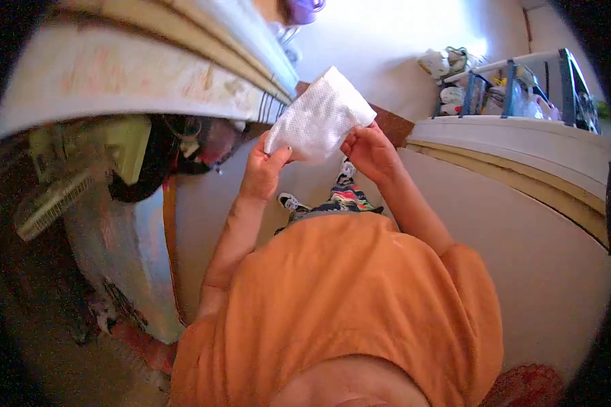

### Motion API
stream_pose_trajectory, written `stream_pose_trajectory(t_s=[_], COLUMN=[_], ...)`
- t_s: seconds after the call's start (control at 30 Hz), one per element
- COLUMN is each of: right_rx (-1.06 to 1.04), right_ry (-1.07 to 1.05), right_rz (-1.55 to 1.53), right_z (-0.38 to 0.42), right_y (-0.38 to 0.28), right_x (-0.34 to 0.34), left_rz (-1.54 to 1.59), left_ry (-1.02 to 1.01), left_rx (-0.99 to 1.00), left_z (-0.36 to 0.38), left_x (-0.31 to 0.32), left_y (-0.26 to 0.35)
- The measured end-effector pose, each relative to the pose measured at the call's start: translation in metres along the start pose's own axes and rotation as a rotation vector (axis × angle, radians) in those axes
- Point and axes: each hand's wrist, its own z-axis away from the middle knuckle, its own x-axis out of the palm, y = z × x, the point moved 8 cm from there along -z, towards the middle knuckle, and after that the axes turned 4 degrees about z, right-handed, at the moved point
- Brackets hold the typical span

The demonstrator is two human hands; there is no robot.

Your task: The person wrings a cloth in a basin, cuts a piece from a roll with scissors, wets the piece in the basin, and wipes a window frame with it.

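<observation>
A white paper towel [319,115] with a dimpled texture is held up in front of my body, tilted, between both hands. My left hand [265,166] grips its lower left corner, the thumb lying on the near face. At the right edge, my right hand [370,152] pinches the sheet between thumb and fingers. Parts of the fingers behind the towel are hidden.
On the left runs a cloth-covered surface [136,74], with a pale green plastic object [132,146] and dark items beneath. To the right, a white ledge [509,136] carries a blue-framed rack [509,88] with bags and bottles. A purple object [305,10] stands at the far end.
</observation>
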Motion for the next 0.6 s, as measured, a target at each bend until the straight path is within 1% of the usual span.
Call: stream_pose_trajectory(t_s=[0.03,0.07,0.1,0.13,0.17,0.2,0.27,0.3,0.37,0.4,0.47,0.53,0.57,0.6], right_rx=[-0.029,-0.055,-0.015,-0.036,-0.06,-0.09,-0.174,-0.221,-0.281,-0.343,-0.456,-0.54,-0.585,-0.629], right_ry=[-0.053,-0.111,-0.11,-0.073,-0.035,0.003,0.119,0.182,0.145,0.133,0.283,0.448,0.432,0.456], right_rz=[-0.073,-0.148,-0.241,-0.268,-0.29,-0.311,-0.29,-0.275,-0.264,-0.238,-0.089,0.136,0.163,0.185], right_z=[-0.003,-0.005,-0.004,-0.003,-0.003,-0.006,-0.008,-0.013,-0.018,-0.017,-0.034,-0.038,-0.045,-0.053], right_y=[-0.018,-0.035,-0.047,-0.061,-0.077,-0.09,-0.12,-0.131,-0.153,-0.174,-0.186,-0.217,-0.233,-0.249], right_x=[0.002,0.005,0.003,0.0,-0.005,-0.009,-0.023,-0.026,-0.006,0.002,-0.048,-0.054,-0.049,-0.044], left_rz=[-0.049,-0.056,-0.065,-0.079,0.015,0.023,0.039,-0.01,-0.175,-0.229,-0.315,-0.648,-0.997,-0.982], left_ry=[0.0,-0.002,-0.005,-0.001,-0.051,-0.06,-0.082,-0.113,-0.164,-0.241,-0.404,-0.463,-0.418,-0.491], left_rx=[0.01,-0.029,-0.066,-0.108,-0.092,-0.117,-0.178,-0.118,-0.204,-0.214,-0.206,0.2,0.293,0.314], left_z=[-0.014,-0.026,-0.039,-0.048,-0.06,-0.074,-0.1,-0.114,-0.144,-0.164,-0.202,-0.252,-0.264,-0.288], left_x=[0.009,0.019,0.03,0.045,0.067,0.08,0.11,0.115,0.102,0.11,0.128,0.154,0.178,0.193], left_y=[0.002,0.003,0.007,0.009,0.009,0.011,0.012,0.017,0.013,0.014,0.018,0.041,0.065,0.069])
